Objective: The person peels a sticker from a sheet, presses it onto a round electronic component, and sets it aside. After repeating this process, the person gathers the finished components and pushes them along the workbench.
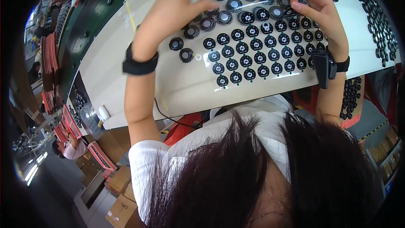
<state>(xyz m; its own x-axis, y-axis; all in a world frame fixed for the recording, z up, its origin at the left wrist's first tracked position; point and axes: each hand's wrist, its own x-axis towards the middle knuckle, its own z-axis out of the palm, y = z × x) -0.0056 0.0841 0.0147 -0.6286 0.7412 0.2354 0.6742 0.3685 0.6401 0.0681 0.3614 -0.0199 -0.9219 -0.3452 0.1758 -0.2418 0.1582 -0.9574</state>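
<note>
Beyond the far left corner of my clear, glossy label sheet (265, 49), my left hand (179, 2) is half curled, thumb and fingers parted, too blurred to tell whether they hold anything. At the sheet's far right, my right hand (318, 9) nearly closes, apparently pinching a partly hidden black disc (290, 12); round, pale-centred black pieces (234, 4) beyond the sheet are cut off by the view.

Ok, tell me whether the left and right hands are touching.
Apart. The head view shows round black pieces in the gap between the left hand and the right hand.
</note>
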